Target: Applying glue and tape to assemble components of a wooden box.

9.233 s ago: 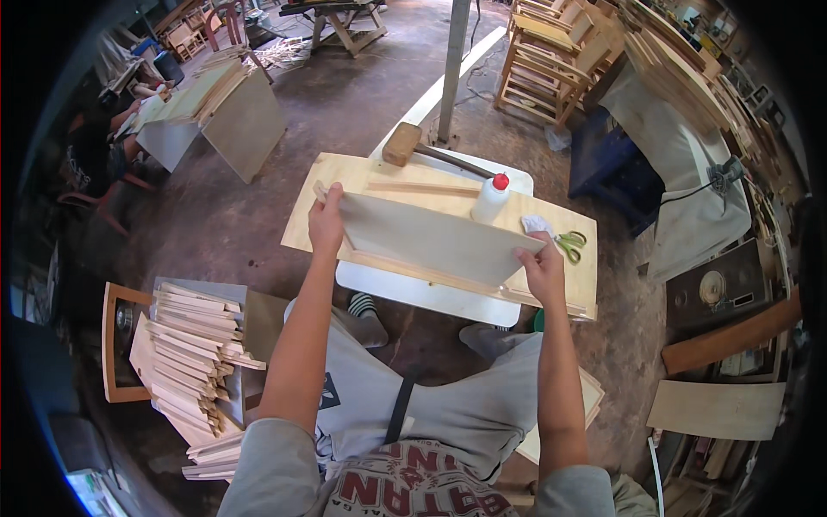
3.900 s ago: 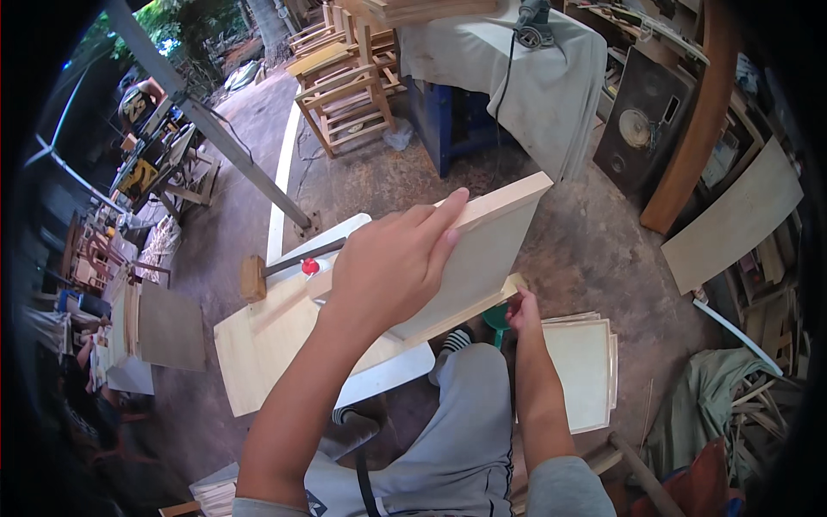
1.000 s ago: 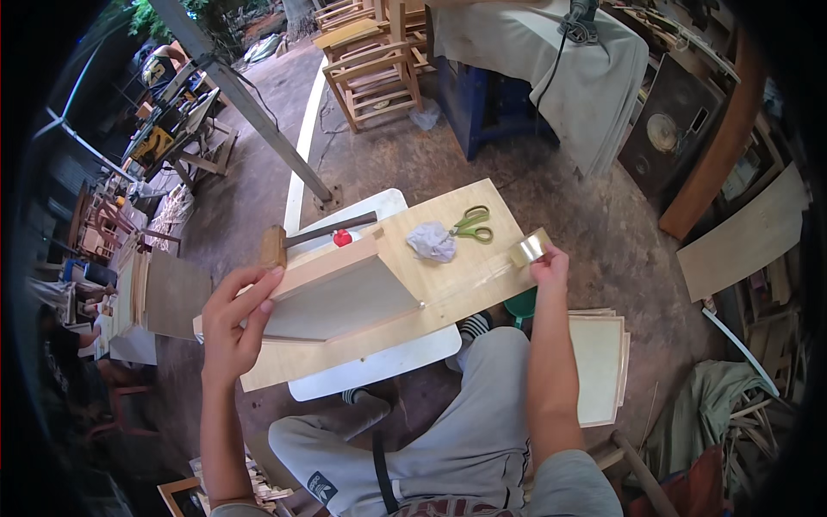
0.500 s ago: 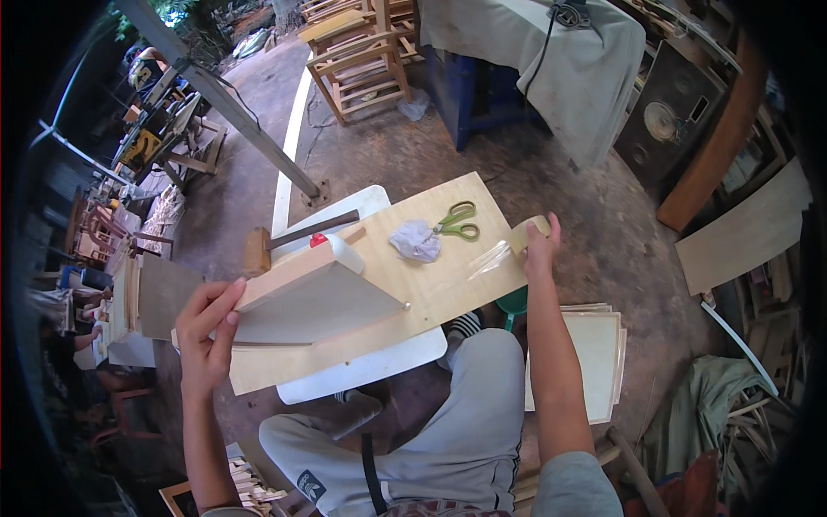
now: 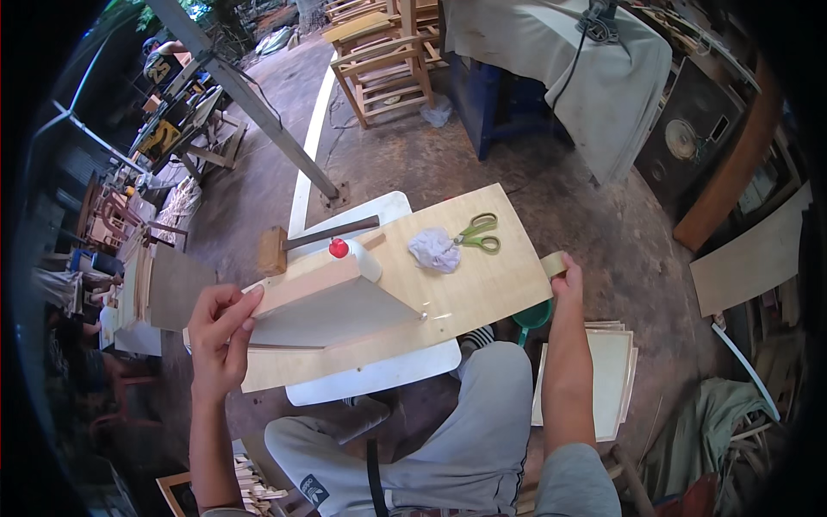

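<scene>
Closed around the end of a wooden panel with a pale edge [image 5: 332, 314], my left hand [image 5: 222, 332] has its thumb and fingers on the upper corner. The panel stands on its side on a light plywood board [image 5: 482, 289]. My right hand [image 5: 565, 277] grips a roll of tape [image 5: 553, 264] by the board's right end; any strip leading from it is hard to make out. On the board lie green-handled scissors [image 5: 478, 233] and a crumpled whitish wad [image 5: 433, 250]. Behind the panel are a white bottle with a red cap [image 5: 369, 264] and a wooden-headed mallet [image 5: 272, 251].
Beneath the board is a white tabletop [image 5: 379, 375]. A green pan-like vessel [image 5: 532, 317] and stacked panels [image 5: 594, 379] sit low at right. A post [image 5: 258, 112], wooden chairs [image 5: 383, 73] and a cloth-covered table [image 5: 551, 43] stand beyond. Another person [image 5: 164, 65] is far left.
My right hand has carried the tape roll rightward and down, past the board's end. The clear strip seen stretched over the board no longer shows plainly. My left hand keeps its hold on the panel.
</scene>
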Tool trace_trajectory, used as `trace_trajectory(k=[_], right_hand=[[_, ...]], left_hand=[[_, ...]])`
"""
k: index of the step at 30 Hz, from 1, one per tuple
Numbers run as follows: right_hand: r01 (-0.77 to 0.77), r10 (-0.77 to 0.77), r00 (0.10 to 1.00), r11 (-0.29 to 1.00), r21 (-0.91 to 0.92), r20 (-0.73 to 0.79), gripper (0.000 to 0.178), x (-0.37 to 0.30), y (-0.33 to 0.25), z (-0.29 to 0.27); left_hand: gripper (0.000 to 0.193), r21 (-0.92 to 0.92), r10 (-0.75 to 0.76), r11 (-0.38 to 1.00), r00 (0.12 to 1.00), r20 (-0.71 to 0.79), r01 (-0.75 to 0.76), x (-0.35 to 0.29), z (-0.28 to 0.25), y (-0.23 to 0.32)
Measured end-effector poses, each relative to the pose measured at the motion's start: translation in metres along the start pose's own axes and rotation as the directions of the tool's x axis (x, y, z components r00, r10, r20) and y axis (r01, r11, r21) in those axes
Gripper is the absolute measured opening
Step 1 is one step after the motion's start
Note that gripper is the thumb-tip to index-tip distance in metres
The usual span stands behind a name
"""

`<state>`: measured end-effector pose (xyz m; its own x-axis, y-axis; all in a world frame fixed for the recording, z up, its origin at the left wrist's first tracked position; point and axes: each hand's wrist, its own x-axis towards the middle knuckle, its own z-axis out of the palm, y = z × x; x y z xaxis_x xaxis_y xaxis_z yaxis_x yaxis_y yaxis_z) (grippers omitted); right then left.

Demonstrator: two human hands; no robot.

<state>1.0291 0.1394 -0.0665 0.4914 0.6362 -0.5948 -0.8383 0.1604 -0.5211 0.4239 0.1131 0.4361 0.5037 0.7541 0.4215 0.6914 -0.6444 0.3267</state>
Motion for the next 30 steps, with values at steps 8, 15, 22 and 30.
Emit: trace_trajectory(k=[8, 15, 22, 30], right_hand=[[-0.005, 0.137, 0.979, 0.753, -0.658, 0.15, 0.03, -0.051, 0.005, 0.037], [-0.111, 0.175, 0.977, 0.902, -0.418, 0.12, 0.038, -0.06, 0.024, 0.006], [-0.184, 0.154, 0.981, 0.581, -0.793, -0.116, 0.059, -0.066, -0.003, 0.019], [0.733, -0.448, 0.656, 0.185, -0.655, 0.608, 0.025, -0.14, 0.021, 0.163]], left_hand=[[0.04, 0.071, -0.01, 0.997, 0.999, 0.045, 0.007, -0.009, -0.025, 0.001], [0.04, 0.016, -0.048, 0.999, 0.994, 0.098, 0.046, -0.004, -0.02, 0.003], [0.039, 0.114, 0.033, 0.993, 0.999, 0.037, -0.037, 0.0, -0.014, 0.001], [0.035, 0.058, -0.027, 0.998, 0.999, -0.018, 0.028, -0.015, -0.007, 0.012]])
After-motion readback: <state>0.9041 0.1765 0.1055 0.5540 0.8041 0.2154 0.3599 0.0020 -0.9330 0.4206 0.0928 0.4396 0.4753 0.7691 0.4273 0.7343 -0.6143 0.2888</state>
